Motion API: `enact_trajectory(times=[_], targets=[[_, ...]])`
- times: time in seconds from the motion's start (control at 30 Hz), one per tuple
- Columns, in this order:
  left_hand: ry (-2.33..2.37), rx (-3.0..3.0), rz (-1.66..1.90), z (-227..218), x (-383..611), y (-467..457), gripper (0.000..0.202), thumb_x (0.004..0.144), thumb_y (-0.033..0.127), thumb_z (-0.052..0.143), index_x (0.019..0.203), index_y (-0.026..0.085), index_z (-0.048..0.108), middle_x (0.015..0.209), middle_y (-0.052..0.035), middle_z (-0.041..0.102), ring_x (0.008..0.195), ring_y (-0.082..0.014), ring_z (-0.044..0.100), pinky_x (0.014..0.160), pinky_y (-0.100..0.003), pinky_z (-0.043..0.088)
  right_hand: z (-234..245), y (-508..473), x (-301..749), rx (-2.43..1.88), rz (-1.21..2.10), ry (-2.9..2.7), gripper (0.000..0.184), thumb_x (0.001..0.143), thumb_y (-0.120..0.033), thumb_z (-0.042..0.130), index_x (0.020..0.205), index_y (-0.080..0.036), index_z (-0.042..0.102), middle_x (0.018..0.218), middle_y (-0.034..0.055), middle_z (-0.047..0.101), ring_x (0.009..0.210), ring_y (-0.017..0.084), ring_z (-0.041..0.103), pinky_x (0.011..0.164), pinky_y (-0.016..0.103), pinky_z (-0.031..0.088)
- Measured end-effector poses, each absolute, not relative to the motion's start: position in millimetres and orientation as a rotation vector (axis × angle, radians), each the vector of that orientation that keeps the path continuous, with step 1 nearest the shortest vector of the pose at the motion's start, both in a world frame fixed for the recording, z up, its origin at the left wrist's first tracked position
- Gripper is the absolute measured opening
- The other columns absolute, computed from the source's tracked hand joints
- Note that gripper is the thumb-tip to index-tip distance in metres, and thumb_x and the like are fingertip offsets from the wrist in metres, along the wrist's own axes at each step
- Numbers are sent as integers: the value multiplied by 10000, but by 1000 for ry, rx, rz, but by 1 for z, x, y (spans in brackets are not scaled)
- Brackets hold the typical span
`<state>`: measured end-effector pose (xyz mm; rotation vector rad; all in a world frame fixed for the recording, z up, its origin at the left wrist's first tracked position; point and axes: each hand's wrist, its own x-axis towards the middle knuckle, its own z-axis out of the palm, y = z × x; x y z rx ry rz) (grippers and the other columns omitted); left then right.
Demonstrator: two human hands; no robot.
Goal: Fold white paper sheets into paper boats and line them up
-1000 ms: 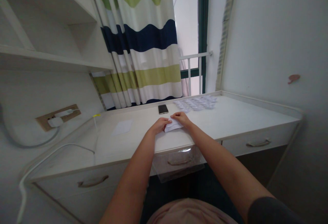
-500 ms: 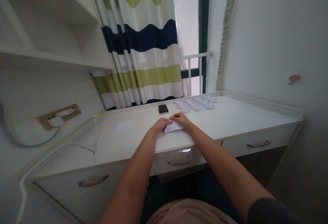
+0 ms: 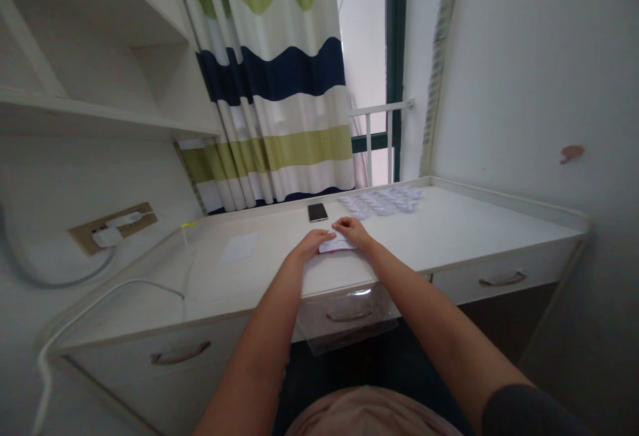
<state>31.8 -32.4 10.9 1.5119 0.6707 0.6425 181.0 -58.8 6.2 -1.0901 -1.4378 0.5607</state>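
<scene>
Clear plastic (image 3: 319, 335) hangs at the front of the worktop (image 3: 464, 219), close before me. Past that edge, a folded white paper (image 3: 341, 245) sits between my two hands. My left grip (image 3: 312, 243) is clamped on its left side, thumb on top; my right grip (image 3: 353, 231) pinches its far edge. Well to the left lies a flat white sheet (image 3: 239, 247). Farther on rests a dark phone (image 3: 317, 212), with folded white pieces (image 3: 384, 202) in rows to its right. Behind hangs a striped curtain (image 3: 289, 110).

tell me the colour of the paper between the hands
The paper is white, best seen in the head view.
</scene>
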Motion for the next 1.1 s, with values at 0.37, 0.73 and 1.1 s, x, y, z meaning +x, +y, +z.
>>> enact_trajectory(times=[0.37, 0.73, 1.1], targets=[[638, 1393, 700, 19, 32, -40, 213, 738, 278, 607, 794, 73, 618, 753, -93, 648, 628, -144, 611, 612, -283, 503, 2, -53, 186, -1076, 562, -1299, 296, 572, -451, 590, 563, -156, 568, 510, -13, 510, 512, 108, 421, 482, 242, 312], [716, 1377, 729, 21, 32, -41, 259, 754, 326, 581, 818, 75, 595, 704, -100, 646, 598, -154, 624, 572, -257, 501, 4, -53, 190, -1100, 521, -1209, 296, 557, -451, 599, 576, -155, 579, 548, 0, 542, 558, 122, 454, 525, 251, 342], [762, 1709, 711, 13, 35, -37, 299, 579, 377, 702, 615, 107, 579, 515, 3, 552, 464, -79, 486, 454, -189, 377, 9, -66, 178, -977, 823, -1283, 276, 556, -413, 657, 594, -149, 586, 537, -18, 540, 522, 96, 455, 499, 227, 345]])
